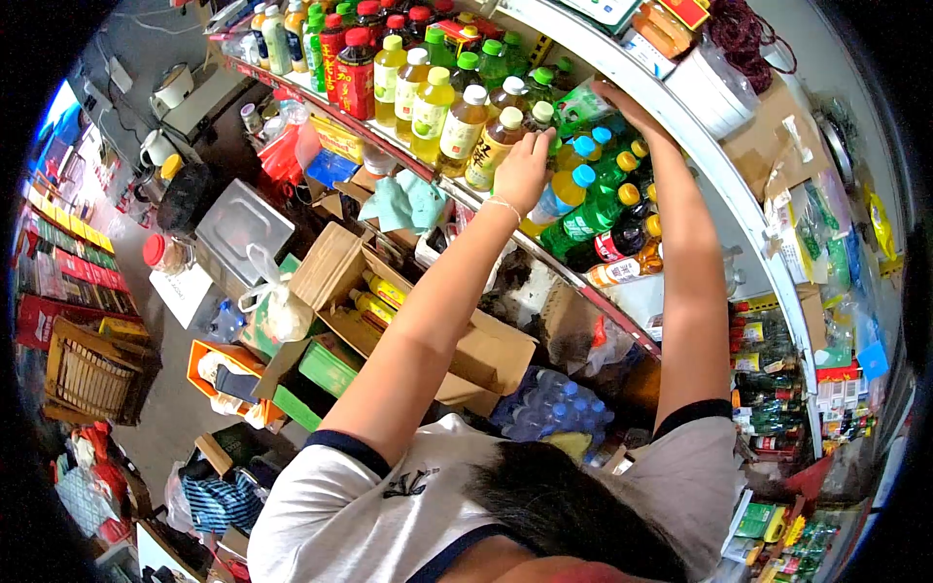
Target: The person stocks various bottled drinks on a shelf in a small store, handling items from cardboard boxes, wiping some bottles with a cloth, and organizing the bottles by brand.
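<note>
My left hand (523, 173) is at the front of the drinks shelf, right beside a dark-labelled tea bottle (491, 154) with a pale cap. Its fingers are curled, and the hand hides whatever is in them. Another capped bottle (540, 115) stands just behind the fingertips. Deeper in the shelf, my right hand (634, 109) reaches over the rows, its fingers at a tilted green bottle (580, 105) and partly hidden. Below, between my arms, are blue-capped bottles (564, 194), green soda bottles (588, 216) and a dark cola bottle (627, 238).
Yellow drink bottles (431, 115) and red bottles (352, 73) fill the shelf to the left. A white shelf edge (719, 155) curves above my right arm. Under the shelf are an open cardboard box (486, 355), shrink-wrapped water bottles (559, 408) and an orange box (228, 364).
</note>
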{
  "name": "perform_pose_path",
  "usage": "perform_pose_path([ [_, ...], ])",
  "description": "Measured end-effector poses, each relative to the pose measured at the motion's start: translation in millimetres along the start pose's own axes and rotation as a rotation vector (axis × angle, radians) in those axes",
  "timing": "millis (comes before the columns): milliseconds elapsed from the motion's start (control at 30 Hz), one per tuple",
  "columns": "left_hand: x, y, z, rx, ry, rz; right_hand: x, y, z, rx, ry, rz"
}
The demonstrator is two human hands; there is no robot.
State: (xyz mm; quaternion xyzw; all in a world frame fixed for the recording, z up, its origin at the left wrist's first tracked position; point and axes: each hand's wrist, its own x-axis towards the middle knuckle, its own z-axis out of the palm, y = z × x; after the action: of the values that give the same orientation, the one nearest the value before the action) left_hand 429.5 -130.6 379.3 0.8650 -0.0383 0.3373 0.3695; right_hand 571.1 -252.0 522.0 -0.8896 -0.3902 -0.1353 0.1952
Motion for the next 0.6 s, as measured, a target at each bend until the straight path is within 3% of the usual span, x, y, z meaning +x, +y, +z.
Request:
perform_pose_path([
  [33,1,0,1,-0.002,-0.001,0.004,5,4,18,0.100,0.017,0.058],
  [67,3,0,2,0.004,-0.002,0.014,3,13,19,0.088,-0.147,0.252],
  [133,2,-2,2,0.010,-0.004,0.012,42,136,114,0.173,-0.153,0.421],
  [167,1,-1,1,0.000,-0.014,0.003,16,46,66,0.110,-0.212,0.493],
  [200,1,0,-1,0.007,-0.037,-0.020,16,46,79,-0.206,-0.094,0.506],
  [267,2,0,1,0.007,-0.025,-0.008,4,20,75,-0.127,0.187,0.420],
  [300,2,0,0,0.003,-0.013,0.009,8,21,73,-0.120,0.189,0.416],
  [367,2,0,0,0.003,-0.019,0.005,12,24,68,-0.001,-0.031,0.470],
  [600,2,1,0,-0.013,-0.008,0.027,24,35,89,-0.031,-0.099,0.565],
])
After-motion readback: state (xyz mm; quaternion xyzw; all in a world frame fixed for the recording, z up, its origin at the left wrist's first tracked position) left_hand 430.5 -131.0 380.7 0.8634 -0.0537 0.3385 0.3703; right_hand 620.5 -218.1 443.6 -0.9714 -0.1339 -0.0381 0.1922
